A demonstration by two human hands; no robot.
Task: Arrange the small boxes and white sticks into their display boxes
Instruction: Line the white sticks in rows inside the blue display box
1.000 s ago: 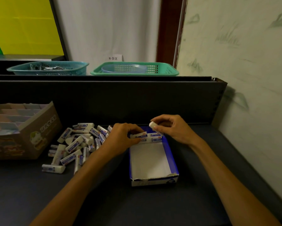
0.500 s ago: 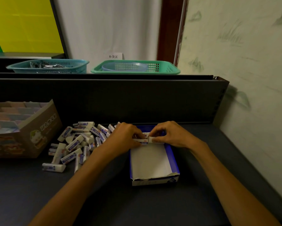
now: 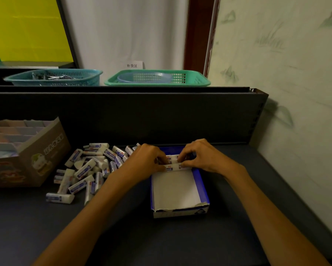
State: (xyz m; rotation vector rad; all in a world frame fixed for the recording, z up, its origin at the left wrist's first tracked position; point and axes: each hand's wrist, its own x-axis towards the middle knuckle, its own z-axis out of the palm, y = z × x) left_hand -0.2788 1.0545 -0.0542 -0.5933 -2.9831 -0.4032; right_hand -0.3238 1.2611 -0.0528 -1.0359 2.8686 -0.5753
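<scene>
A blue and white display box (image 3: 200, 186) lies open on the dark table, its white floor mostly bare. At its far end lie a few white sticks with blue labels (image 3: 173, 166) in a row. My left hand (image 3: 147, 160) and my right hand (image 3: 199, 157) both pinch these sticks with curled fingers, one from each side. A loose pile of several more white sticks (image 3: 90, 169) lies on the table to the left of the box.
A cardboard display box with compartments (image 3: 36, 150) stands at the left edge. A dark partition wall (image 3: 122, 116) rises behind the table, with a blue basket (image 3: 53, 77) and a green basket (image 3: 157, 78) on top. A pale wall (image 3: 295, 112) closes the right side.
My right hand came down from above the far end of the box with a stick and now meets my left hand on the row of sticks inside.
</scene>
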